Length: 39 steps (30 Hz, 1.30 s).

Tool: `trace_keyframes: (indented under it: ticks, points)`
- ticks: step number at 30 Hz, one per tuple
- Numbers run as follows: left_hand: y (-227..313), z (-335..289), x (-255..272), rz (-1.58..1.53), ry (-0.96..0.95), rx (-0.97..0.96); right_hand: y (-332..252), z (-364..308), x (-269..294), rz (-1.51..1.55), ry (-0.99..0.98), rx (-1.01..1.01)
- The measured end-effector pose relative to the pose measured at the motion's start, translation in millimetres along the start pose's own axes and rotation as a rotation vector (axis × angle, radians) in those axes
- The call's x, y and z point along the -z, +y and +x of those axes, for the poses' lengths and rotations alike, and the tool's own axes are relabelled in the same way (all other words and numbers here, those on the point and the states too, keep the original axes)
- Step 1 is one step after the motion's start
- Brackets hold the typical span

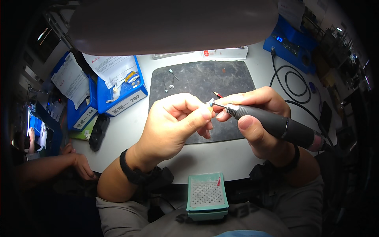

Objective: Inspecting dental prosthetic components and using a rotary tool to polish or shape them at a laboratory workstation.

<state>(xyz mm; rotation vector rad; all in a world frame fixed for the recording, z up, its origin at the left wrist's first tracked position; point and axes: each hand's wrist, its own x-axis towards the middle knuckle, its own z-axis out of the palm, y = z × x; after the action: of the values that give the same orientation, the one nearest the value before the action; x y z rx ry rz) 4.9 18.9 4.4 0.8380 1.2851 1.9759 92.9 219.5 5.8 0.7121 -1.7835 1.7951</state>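
Observation:
My right hand (274, 100) is closed around a black rotary handpiece (272, 122), whose tip points left. In its nose sits a thin shank with a small grey-blue grinding wheel (212, 102). The fingertips of my left hand (169, 120) are pinched together right beside that wheel. Whatever they hold is tiny and mostly hidden by the thumb and forefinger. Both hands meet above a dark, scuffed mat (197, 75). On the mat lie several loose rotary bits (171, 86) and a red pencil-like tool (217, 94), partly behind my right hand.
Blue trays (124, 106) with papers and small parts stand at left, next to a black case (99, 132). A blue control unit (290, 45) with coiled cable (294, 81) is at right. A lamp (173, 27) hangs overhead. A green perforated tray (207, 215) sits near my body. Another person's hand (82, 166) rests at left.

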Motion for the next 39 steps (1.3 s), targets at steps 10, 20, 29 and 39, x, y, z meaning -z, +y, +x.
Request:
trace_keyframes:
  ticks: [10, 20, 29, 39]
  points:
    - [2, -1, 0, 0.044, 0.027, 0.023, 1, -1, 1, -0.066, 0.007, -0.003]
    - [4, -1, -2, 0.067, 0.038, 0.048, 1, -1, 1, -0.045, 0.007, -0.003]
    - [4, 3, 0, 0.09, 0.038, 0.016, 2, 2, 5, -0.063, -0.01, -0.02]
    - [2, 2, -8, 0.055, 0.013, -0.003, -3, -8, 7, -0.096, -0.003, -0.097]
